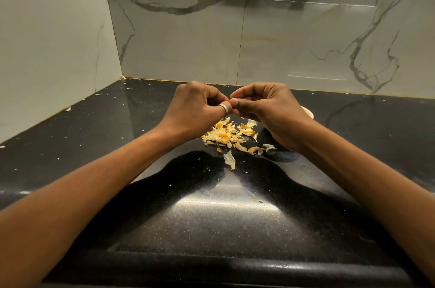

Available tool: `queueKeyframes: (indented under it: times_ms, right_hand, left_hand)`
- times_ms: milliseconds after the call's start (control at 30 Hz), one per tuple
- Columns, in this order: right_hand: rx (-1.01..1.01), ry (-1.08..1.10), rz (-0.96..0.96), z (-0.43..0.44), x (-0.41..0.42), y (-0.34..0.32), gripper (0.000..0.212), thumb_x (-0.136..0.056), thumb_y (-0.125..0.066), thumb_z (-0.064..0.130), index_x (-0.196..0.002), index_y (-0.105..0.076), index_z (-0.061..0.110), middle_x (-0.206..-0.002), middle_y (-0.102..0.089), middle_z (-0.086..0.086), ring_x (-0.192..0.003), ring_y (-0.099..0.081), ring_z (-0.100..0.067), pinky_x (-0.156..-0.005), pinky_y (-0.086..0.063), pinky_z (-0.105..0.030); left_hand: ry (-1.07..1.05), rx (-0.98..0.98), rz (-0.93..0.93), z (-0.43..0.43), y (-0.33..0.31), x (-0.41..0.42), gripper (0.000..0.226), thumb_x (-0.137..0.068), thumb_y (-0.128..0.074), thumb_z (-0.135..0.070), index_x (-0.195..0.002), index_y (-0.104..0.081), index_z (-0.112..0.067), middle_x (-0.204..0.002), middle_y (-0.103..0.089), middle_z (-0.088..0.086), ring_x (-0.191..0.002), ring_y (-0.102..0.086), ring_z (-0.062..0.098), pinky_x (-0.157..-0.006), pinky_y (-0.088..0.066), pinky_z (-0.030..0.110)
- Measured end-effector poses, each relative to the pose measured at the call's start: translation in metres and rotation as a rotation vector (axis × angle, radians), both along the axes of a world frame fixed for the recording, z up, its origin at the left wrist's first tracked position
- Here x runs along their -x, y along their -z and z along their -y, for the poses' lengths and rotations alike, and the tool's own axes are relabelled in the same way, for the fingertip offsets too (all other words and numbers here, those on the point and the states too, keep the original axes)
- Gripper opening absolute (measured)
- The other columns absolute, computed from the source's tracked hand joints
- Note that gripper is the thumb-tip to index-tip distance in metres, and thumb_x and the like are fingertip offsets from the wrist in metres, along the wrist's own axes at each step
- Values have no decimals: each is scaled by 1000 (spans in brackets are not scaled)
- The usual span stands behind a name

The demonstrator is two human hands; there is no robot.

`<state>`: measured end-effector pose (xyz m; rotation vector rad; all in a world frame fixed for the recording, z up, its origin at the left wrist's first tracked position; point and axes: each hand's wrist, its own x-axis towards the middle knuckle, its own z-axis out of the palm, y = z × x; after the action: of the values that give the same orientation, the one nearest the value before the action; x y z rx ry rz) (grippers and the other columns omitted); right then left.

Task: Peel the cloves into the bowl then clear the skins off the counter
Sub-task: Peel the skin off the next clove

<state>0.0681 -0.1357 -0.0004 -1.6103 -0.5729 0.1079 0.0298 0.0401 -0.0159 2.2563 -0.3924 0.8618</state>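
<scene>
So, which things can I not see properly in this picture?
1. The clove: head view, covered by the pinching fingertips of the left hand and right hand.
2. The bowl: head view, only a sliver of rim shows behind the right hand; its contents are hidden.
3. The pale specks on the counter: head view, too small to identify.

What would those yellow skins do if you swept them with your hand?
The skins look thin and curled, so probably very light; they might scatter when swept. The counter looks glossy, so they should slide easily. They seem papery, likely to crumple if pinched.
</scene>
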Motion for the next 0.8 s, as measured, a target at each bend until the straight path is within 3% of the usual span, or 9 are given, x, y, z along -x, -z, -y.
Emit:
queueKeyframes:
  times_ms: [200, 533, 800]
  right_hand:
    - [-3, -2, -3, 0, -1, 1, 14, -88, -66, -5, -102, -68, -1, -87, -72, -11, -75, -73, -11, -69, -57, -18]
    - [40, -9, 58, 0, 0, 3, 13, -91, -65, -2, -103, -69, -2, -93, -73, -11, -81, -73, -13, -76, -59, -23]
    - [61, 39, 97, -1, -1, 3, 11, -92, -64, 0, -103, -69, 0, -94, -73, -13, -79, -73, -12, -72, -57, -20]
  left_hand:
    - [7, -2, 8, 1, 0, 1, 8, -91, -73, -26, -84, -73, -23, -62, -65, -11, -47, -64, 7, -50, -58, 31]
    - [-35, -35, 7, 1, 1, -1, 9, -89, -74, -22, -84, -76, -15, -62, -62, -15, -54, -64, 6, -55, -57, 31]
    - [0, 63, -58, 0, 2, -3, 10, -90, -74, -23, -88, -75, -13, -67, -68, -3, -53, -68, 15, -49, -60, 36]
